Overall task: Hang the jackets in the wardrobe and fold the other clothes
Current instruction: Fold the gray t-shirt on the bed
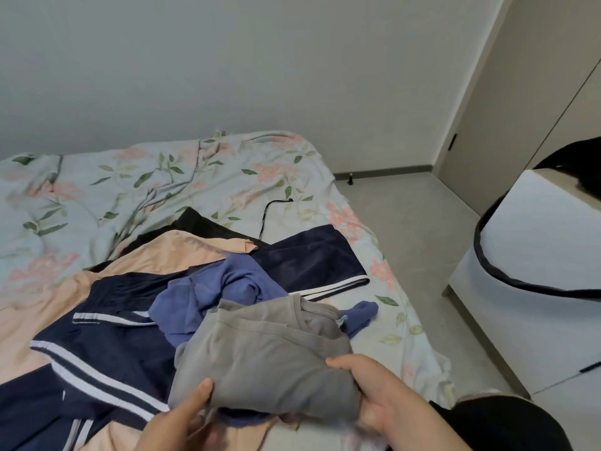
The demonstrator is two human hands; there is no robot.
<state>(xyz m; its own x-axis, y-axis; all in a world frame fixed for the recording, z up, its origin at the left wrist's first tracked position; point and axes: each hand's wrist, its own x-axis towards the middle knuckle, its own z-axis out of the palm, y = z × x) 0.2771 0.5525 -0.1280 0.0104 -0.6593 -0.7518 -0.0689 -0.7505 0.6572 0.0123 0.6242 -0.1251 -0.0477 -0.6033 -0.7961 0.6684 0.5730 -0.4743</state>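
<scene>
Grey garment (266, 362): soft, creased, loosely folded, lying on top of the clothes pile at the bed's near edge. Left hand (182, 418) and right hand (377, 392) each pinch its near edge, thumbs on top. Behind it: blue garment (227, 288), navy white-striped garments (113, 353), peach cloth (179, 252). Bed (130, 177): rumpled floral sheet. Beyond: grey wall (227, 60); beige doors (494, 125) at right.

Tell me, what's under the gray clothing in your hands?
A blue garment pokes out from beneath the gray garment, which the left hand and right hand grip. Whatever else lies under it is covered, so I cannot tell.
</scene>
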